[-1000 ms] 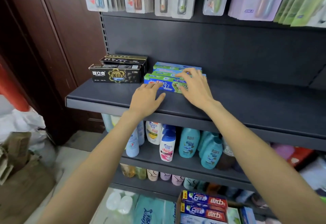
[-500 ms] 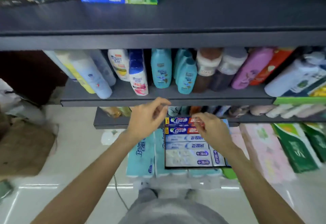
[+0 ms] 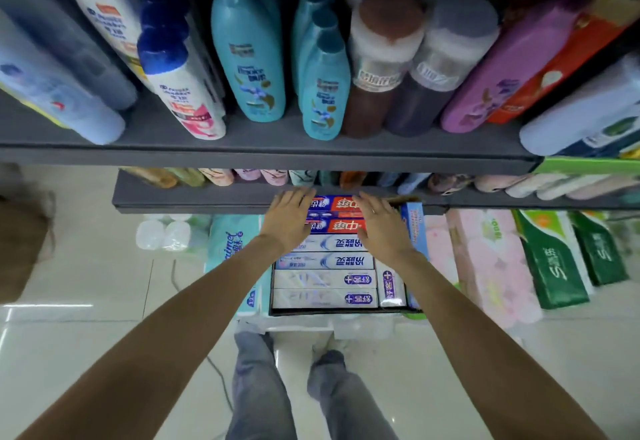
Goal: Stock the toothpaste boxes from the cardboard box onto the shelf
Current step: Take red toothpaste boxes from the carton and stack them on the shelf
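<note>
I look down at a cardboard box (image 3: 341, 311) on the floor, packed with toothpaste boxes lying flat. The two at the far end are red and blue toothpaste boxes (image 3: 337, 214); nearer ones are white (image 3: 325, 278). My left hand (image 3: 289, 219) lies over the left ends of the red and blue boxes, fingers straight. My right hand (image 3: 379, 225) lies over their right ends, fingers spread. Neither hand grips anything that I can make out. The upper shelf with the stocked toothpaste is out of view.
A dark shelf (image 3: 263, 157) of shampoo bottles (image 3: 251, 55) hangs just above my hands, with a lower shelf edge (image 3: 194, 202) right over the box's far end. Tissue packs (image 3: 491, 266) and green packs (image 3: 550, 259) stand to the right, a teal pack (image 3: 230, 238) to the left.
My view swung down from the upper shelf to the floor box. Both hands left the green and blue boxes on the shelf and dropped onto the red and blue boxes.
</note>
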The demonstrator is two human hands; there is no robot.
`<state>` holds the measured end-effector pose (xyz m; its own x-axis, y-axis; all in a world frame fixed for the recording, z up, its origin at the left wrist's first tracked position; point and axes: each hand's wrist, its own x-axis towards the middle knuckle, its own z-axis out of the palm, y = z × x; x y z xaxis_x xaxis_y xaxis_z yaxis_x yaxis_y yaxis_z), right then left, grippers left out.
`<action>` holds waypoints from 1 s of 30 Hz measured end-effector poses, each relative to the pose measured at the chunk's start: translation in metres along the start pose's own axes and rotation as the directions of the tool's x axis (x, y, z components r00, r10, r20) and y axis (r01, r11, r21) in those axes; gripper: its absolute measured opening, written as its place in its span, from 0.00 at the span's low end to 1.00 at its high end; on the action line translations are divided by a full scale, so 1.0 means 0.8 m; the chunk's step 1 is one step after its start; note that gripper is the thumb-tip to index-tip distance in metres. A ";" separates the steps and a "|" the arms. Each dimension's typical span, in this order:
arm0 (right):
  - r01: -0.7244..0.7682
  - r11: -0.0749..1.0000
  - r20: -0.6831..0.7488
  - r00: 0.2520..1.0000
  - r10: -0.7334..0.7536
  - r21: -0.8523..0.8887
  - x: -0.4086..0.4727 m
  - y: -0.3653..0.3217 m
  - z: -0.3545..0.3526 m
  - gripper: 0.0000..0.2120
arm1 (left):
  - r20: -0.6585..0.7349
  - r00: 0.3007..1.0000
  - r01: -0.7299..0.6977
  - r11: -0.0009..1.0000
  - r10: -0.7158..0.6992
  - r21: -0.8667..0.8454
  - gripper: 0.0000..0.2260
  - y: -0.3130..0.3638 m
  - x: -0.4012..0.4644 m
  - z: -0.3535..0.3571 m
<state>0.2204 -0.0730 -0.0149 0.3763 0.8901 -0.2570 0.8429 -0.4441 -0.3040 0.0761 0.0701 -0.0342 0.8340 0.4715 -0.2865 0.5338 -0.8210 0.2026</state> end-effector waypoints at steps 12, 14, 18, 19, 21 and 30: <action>-0.015 0.994 -0.083 0.996 0.024 0.107 -0.008 0.025 0.022 0.21 | -0.026 0.991 -0.127 0.986 0.131 0.107 0.20 0.002 0.005 0.014; 0.019 0.980 -0.230 0.973 0.028 0.199 -0.021 0.027 0.019 0.21 | 0.025 0.998 -0.055 0.995 0.053 0.085 0.21 0.004 -0.023 0.007; 0.058 0.981 -0.304 0.953 0.001 0.185 -0.016 0.017 0.024 0.24 | 0.116 0.977 0.192 0.976 -0.180 -0.104 0.19 -0.013 -0.081 0.003; 0.060 0.988 -0.231 0.973 -0.026 0.142 -0.008 0.012 0.030 0.23 | 0.116 0.965 0.250 0.955 -0.234 -0.161 0.19 -0.020 -0.091 0.006; 0.090 0.996 0.015 0.996 -0.091 0.026 0.007 -0.001 0.047 0.24 | 0.114 0.938 0.345 0.899 -0.326 -0.269 0.20 -0.032 -0.107 0.014; 0.005 0.991 0.127 0.992 0.012 -0.136 0.041 -0.041 0.086 0.23 | 0.113 0.933 0.350 0.791 -0.341 -0.501 0.25 -0.050 -0.106 0.046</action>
<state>0.1786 -0.0360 -0.0763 0.3345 0.8644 -0.3754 0.8893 -0.4214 -0.1778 -0.0207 0.0510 -0.0522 0.5808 0.6835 -0.4422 0.7841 -0.3235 0.5297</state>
